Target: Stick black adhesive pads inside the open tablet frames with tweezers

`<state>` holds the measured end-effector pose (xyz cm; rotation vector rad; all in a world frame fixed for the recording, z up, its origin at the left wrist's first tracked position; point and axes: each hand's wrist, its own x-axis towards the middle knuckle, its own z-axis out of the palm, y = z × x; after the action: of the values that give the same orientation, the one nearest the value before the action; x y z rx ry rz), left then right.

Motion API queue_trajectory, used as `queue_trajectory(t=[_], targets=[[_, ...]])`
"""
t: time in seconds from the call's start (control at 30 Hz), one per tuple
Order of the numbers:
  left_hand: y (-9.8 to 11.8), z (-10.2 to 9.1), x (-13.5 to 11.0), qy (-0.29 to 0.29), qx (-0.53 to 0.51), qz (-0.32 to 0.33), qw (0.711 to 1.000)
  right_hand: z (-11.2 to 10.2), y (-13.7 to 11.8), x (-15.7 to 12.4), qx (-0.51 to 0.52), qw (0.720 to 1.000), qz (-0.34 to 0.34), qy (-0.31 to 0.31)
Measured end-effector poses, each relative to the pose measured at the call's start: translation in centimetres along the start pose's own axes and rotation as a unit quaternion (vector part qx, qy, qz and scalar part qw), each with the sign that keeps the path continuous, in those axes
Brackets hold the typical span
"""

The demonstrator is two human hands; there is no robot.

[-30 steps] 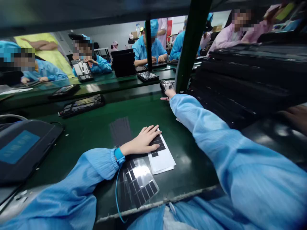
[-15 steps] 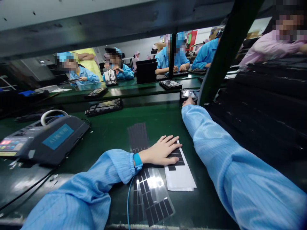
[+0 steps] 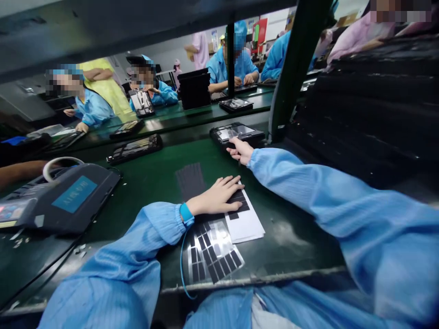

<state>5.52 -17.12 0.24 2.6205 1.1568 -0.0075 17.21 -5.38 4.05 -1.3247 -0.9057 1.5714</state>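
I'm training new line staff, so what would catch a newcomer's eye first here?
Most striking are the person's blue sleeves stretched across the green conveyor belt. At centre, the left hand lies flat on a white sheet with black strips, while the right hand reaches to a black-framed panel ahead. On the right, a tall stack of black trays looms.
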Motion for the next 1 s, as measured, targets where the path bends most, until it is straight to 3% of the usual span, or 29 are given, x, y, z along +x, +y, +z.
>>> queue_trajectory(t=[0.17, 0.33, 0.47, 0.57, 0.63, 0.7, 0.77, 0.83, 0.93, 1.0], targets=[[-0.1, 0.1, -1.6, 0.006, 0.003, -0.011, 1.000, -6.5, 2.5, -9.5, -0.013, 0.999, 0.019, -0.041], [-0.5, 0.2, -1.7, 0.000, 0.000, -0.016, 1.000, -12.6, 5.7, -17.6, -0.134, 0.989, 0.036, -0.041], [-0.3, -0.3, -1.8, 0.007, 0.009, -0.021, 1.000, -15.9, 7.0, -21.0, -0.255, 0.956, 0.086, -0.114], [0.6, -1.5, -2.0, 0.078, 0.025, -0.028, 0.996, -17.3, 6.4, -21.5, -0.331, 0.932, 0.033, -0.145], [1.2, -2.4, -1.9, 0.092, 0.002, -0.028, 0.995, -17.3, 5.3, -21.1, -0.336, 0.935, -0.053, -0.099], [1.5, -3.0, -1.6, 0.032, -0.048, -0.018, 0.998, -16.0, 4.2, -20.1, -0.336, 0.933, -0.107, -0.076], [1.2, -3.1, -1.3, -0.043, -0.094, -0.005, 0.995, -13.9, 3.4, -18.7, -0.348, 0.919, -0.128, -0.131], [0.6, -3.0, -1.0, -0.092, -0.124, 0.003, 0.988, -11.4, 3.3, -17.0, -0.368, 0.884, -0.175, -0.229], [-0.3, -2.9, -0.7, -0.113, -0.159, 0.008, 0.981, -8.4, 3.9, -14.5, -0.398, 0.807, -0.290, -0.326], [-0.5, -2.9, -0.6, -0.113, -0.178, 0.019, 0.977, -7.3, 4.4, -13.3, -0.406, 0.779, -0.332, -0.345]])
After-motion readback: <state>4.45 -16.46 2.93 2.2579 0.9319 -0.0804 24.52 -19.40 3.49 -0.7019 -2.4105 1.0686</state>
